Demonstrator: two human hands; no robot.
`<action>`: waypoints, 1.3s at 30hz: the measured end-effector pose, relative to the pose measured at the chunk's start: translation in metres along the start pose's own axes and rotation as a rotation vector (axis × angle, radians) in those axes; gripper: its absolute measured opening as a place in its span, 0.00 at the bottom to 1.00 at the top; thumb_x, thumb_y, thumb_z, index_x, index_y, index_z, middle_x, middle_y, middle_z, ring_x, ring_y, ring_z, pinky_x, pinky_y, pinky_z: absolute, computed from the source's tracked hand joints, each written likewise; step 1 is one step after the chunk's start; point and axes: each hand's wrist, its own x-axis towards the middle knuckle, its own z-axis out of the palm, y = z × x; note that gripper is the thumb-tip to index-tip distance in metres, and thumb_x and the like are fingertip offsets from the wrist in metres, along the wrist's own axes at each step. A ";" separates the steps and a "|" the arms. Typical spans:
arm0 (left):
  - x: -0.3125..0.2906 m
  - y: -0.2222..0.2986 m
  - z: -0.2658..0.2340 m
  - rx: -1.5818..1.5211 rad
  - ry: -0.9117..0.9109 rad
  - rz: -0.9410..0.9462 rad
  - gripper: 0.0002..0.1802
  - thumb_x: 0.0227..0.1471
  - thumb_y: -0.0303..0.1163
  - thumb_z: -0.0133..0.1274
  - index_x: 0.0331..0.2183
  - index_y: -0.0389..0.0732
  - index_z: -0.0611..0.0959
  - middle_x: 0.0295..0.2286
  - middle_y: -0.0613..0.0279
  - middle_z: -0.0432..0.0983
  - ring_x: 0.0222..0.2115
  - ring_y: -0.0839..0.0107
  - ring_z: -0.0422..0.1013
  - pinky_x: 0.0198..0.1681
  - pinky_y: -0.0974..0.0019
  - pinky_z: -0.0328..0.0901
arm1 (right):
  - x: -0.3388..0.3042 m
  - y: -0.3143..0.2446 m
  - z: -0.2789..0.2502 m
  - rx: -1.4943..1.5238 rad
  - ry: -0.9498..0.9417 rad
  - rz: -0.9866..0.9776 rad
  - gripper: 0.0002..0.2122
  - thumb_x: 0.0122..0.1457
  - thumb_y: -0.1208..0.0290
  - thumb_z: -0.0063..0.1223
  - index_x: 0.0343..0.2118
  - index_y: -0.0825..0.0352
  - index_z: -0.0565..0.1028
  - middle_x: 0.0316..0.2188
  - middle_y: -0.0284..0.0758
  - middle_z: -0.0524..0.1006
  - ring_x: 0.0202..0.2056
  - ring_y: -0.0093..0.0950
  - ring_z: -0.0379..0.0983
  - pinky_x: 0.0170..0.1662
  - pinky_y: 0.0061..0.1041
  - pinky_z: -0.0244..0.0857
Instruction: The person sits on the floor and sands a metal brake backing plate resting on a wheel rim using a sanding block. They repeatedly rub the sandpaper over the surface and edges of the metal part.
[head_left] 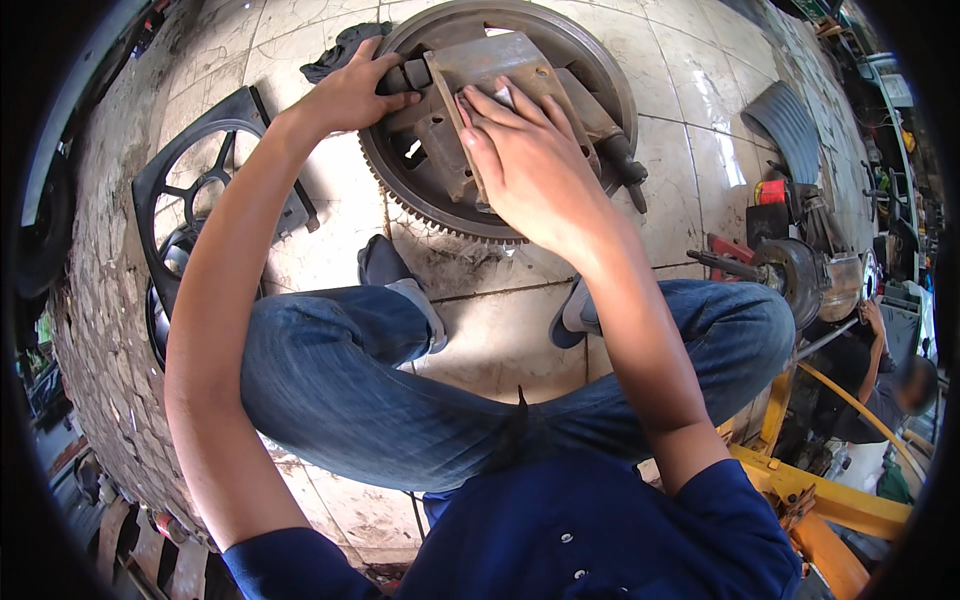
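A large toothed flywheel (480,238) lies on the floor before me. Across it rests a heavy metal part with a flat, worn plate (500,60) and dark rods at its sides. My left hand (352,92) grips the dark, round rod end (408,76) at the plate's left, thumb and fingers on either side of it. Against the plate my right hand (525,150) lies with long fingers, pressing a small folded white-and-red piece (504,97). Most of that piece is hidden under the fingers, so its kind cannot be told.
A black fan shroud (150,200) lies at my left, and a dark cloth (345,50) beyond my left hand. To the right are a curved grey sheet (785,128), a brake drum (800,280) and a yellow frame (830,495). Another person (885,385) works at far right.
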 end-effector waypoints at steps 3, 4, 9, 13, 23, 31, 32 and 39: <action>0.001 -0.001 -0.001 0.011 -0.017 0.014 0.43 0.53 0.60 0.57 0.62 0.45 0.68 0.66 0.44 0.48 0.59 0.46 0.64 0.61 0.52 0.62 | -0.003 -0.001 0.003 -0.018 0.020 -0.007 0.19 0.70 0.63 0.37 0.52 0.68 0.77 0.59 0.38 0.71 0.65 0.42 0.58 0.67 0.51 0.44; 0.001 -0.001 -0.001 0.016 -0.011 0.014 0.43 0.53 0.60 0.57 0.62 0.45 0.68 0.66 0.44 0.48 0.59 0.46 0.64 0.61 0.52 0.62 | 0.004 0.002 0.003 -0.030 0.024 -0.011 0.19 0.70 0.63 0.37 0.52 0.68 0.77 0.59 0.38 0.72 0.65 0.42 0.58 0.67 0.51 0.44; 0.007 0.002 0.000 0.011 -0.009 0.017 0.43 0.53 0.61 0.57 0.62 0.46 0.68 0.66 0.44 0.49 0.59 0.46 0.63 0.61 0.52 0.62 | 0.035 0.013 0.010 -0.001 0.015 0.044 0.19 0.70 0.62 0.36 0.53 0.66 0.76 0.60 0.37 0.71 0.65 0.43 0.59 0.67 0.53 0.44; 0.001 -0.006 0.003 0.027 0.002 0.004 0.43 0.53 0.61 0.57 0.62 0.46 0.68 0.66 0.47 0.49 0.60 0.47 0.63 0.61 0.52 0.62 | 0.014 0.002 0.004 -0.046 0.014 -0.027 0.19 0.70 0.63 0.37 0.53 0.66 0.76 0.59 0.37 0.72 0.65 0.42 0.59 0.67 0.52 0.45; 0.005 -0.005 0.006 0.044 0.051 0.056 0.42 0.53 0.61 0.57 0.61 0.46 0.70 0.66 0.47 0.49 0.60 0.47 0.63 0.60 0.52 0.63 | 0.029 0.010 0.006 0.011 0.013 0.024 0.20 0.71 0.61 0.34 0.55 0.66 0.74 0.58 0.37 0.73 0.65 0.42 0.59 0.67 0.52 0.43; 0.002 -0.003 0.006 0.014 0.067 0.051 0.41 0.54 0.59 0.57 0.61 0.44 0.70 0.65 0.46 0.51 0.58 0.47 0.65 0.60 0.53 0.63 | -0.003 0.000 -0.002 -0.048 -0.008 -0.016 0.19 0.70 0.62 0.37 0.53 0.69 0.76 0.60 0.38 0.70 0.65 0.44 0.58 0.67 0.54 0.46; 0.001 -0.003 0.005 0.025 0.062 0.053 0.41 0.54 0.59 0.57 0.61 0.44 0.69 0.64 0.46 0.52 0.58 0.47 0.65 0.59 0.53 0.63 | -0.007 -0.001 -0.002 -0.044 -0.004 -0.010 0.19 0.70 0.62 0.37 0.53 0.69 0.76 0.60 0.38 0.71 0.65 0.44 0.58 0.67 0.54 0.46; 0.004 -0.002 0.006 0.040 0.074 0.043 0.42 0.53 0.61 0.57 0.61 0.45 0.69 0.64 0.47 0.53 0.58 0.48 0.65 0.59 0.53 0.64 | 0.035 0.017 0.008 -0.023 0.011 -0.002 0.20 0.70 0.61 0.35 0.53 0.66 0.77 0.61 0.40 0.70 0.66 0.44 0.56 0.68 0.53 0.43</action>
